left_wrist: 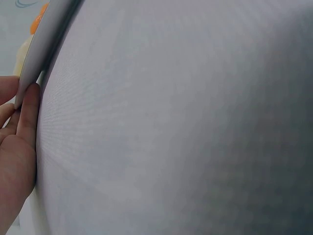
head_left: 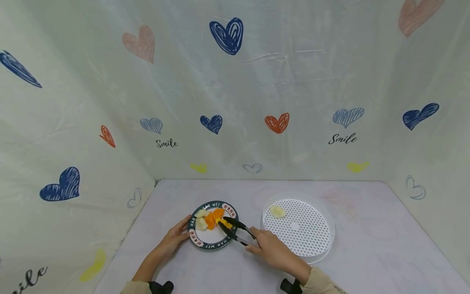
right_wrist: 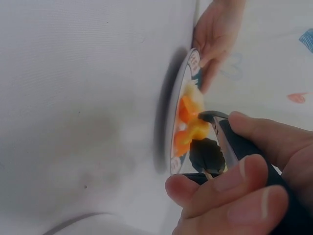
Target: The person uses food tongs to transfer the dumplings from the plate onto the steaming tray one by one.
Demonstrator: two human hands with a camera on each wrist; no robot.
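Observation:
At the left of the table, my left hand (head_left: 175,237) pinches the rim of a round plate (head_left: 210,246) with a dark green lettered border. The left wrist view has the thumb (left_wrist: 7,89) over the rim and fingers below it. Pale slices (head_left: 200,223), orange pieces (head_left: 209,221) and yellow pieces (head_left: 228,224) lie on the plate. My right hand (head_left: 273,250) grips black-tipped tongs (head_left: 236,223), whose spread tips reach over the plate's right side by the yellow pieces. In the right wrist view one tip overlaps a yellow piece (right_wrist: 198,129).
Right of the plate sits a round white tray (head_left: 331,228) with a perforated insert (head_left: 304,220). One pale slice (head_left: 277,211) lies on it near its upper left. Behind the white table (head_left: 220,190) hangs a curtain (head_left: 312,85) printed with hearts.

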